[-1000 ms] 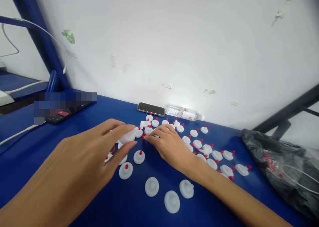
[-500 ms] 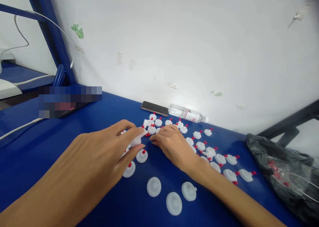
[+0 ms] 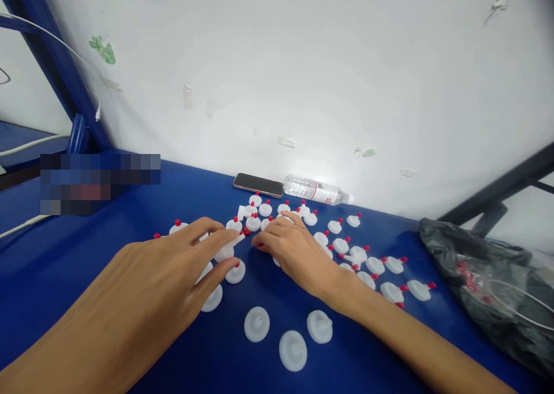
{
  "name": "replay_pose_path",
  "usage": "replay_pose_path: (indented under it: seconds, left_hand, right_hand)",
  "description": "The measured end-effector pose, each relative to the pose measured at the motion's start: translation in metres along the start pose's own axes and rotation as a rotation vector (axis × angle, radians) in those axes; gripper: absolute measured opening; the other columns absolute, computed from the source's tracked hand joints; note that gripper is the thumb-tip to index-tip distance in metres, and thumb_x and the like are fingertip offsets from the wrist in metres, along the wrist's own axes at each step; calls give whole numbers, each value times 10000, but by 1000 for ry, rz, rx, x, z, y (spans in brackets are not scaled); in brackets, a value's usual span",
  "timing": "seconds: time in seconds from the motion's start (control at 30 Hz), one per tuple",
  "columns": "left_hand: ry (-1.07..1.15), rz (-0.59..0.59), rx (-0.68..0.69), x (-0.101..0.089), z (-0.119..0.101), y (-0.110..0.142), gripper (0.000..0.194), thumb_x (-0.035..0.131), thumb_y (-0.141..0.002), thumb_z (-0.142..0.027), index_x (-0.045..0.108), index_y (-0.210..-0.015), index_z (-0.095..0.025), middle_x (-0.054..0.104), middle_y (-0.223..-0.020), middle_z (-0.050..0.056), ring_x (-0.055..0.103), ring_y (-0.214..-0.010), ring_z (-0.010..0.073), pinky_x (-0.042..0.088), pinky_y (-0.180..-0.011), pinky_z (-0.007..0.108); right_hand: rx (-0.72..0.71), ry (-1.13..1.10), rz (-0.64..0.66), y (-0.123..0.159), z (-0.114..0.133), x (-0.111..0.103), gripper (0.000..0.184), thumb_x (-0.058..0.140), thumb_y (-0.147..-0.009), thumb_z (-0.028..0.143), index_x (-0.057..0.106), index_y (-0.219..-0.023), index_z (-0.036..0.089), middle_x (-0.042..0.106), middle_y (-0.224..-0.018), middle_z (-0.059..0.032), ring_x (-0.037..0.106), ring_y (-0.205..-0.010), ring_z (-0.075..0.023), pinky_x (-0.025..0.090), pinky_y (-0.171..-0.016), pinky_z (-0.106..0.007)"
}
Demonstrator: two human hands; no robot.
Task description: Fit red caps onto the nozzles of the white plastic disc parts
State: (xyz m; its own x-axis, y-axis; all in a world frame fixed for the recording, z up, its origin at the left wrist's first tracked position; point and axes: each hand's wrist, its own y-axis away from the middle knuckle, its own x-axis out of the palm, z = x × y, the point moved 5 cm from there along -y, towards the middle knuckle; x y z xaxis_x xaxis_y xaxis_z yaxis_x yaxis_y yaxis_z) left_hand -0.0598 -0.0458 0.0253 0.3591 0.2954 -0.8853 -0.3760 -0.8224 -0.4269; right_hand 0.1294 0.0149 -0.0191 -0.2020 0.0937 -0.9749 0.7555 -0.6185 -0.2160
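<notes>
Head view: blue table (image 3: 130, 209) fills the lower frame, backed by a white wall (image 3: 303, 65); everything lies flat on it, within arm's reach.

Black plastic bag (image 3: 485, 290), right edge, slumped and open-mouthed, red bits showing inside. Probably the parts supply, but the contents are too blurred to confirm. Bag is cut off by the frame edge.

Left hand (image 3: 160, 278), lower left: fingers curled down over a white cap (image 3: 225, 251) at centre frame, thumb and forefinger pinching it. Grip looks closed on it; the contact side is hidden under the fingers.

Right hand (image 3: 298, 252), centre: palm down, fingers bent, tips pressed to the table just beside a loose red plug (image 3: 246, 231). Cannot tell if it is holding anything; fingertips cover the spot.

Water bottle (image 3: 318, 191) lies on its side against the wall, upper centre, next to a phone (image 3: 258, 184) lying face down. Both are parked out of the work zone.

White caps with red plugs (image 3: 392, 264) spread in loose rows centre-right, tipped on their sides. Three plain white caps (image 3: 292, 348) sit apart at bottom centre, no red on them. The split looks like sorted versus unfinished.

Pixelated block, left middle, hides whatever lies there. White cable (image 3: 21, 224) runs off the left edge.
</notes>
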Motion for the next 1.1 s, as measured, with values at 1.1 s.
replay_pose_path:
  seconds: [1.1]
  left_hand:
    - [-242, 4, 48, 19, -17, 2, 498, 212, -1154, -365, 647, -1396, -394, 778, -1284, 8, 737, -725, 202, 518, -555, 332]
  right_hand:
    - [406, -1678, -182, 5, 0, -27, 365, 1045, -622, 236, 723, -789, 209, 791, -857, 35, 783, -844, -145, 633, -855, -291]
